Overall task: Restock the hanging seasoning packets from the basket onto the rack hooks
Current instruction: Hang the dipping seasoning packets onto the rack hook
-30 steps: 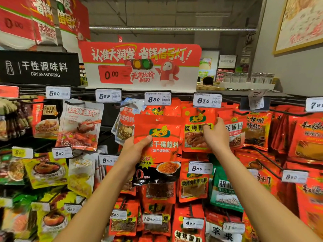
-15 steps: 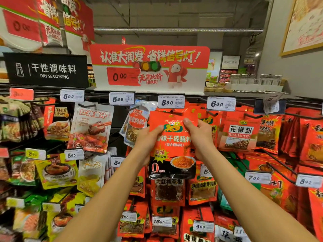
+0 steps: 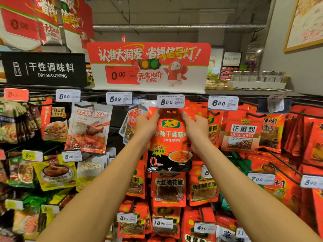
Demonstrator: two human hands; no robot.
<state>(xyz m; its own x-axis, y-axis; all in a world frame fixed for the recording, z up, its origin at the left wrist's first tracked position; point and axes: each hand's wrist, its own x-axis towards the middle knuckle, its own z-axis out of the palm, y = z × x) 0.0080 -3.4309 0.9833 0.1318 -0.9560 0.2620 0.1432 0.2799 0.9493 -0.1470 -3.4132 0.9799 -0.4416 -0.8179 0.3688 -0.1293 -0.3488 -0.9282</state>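
Both your left hand (image 3: 146, 125) and right hand (image 3: 196, 127) pinch the packet (image 3: 170, 137) top corners; its hang hole sits frame-center, just under the 8.50 tag (image 3: 170, 101), long axis vertical.

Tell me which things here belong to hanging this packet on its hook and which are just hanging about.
In the job:
- red and black seasoning packet
- left hand and right hand, gripping its top corners
- white 8.50 price tag just above the packet's top edge

Just about:
- black DRY SEASONING sign
- red 0.00 promo board
- red huajiaofen packet
- white braising sauce packet
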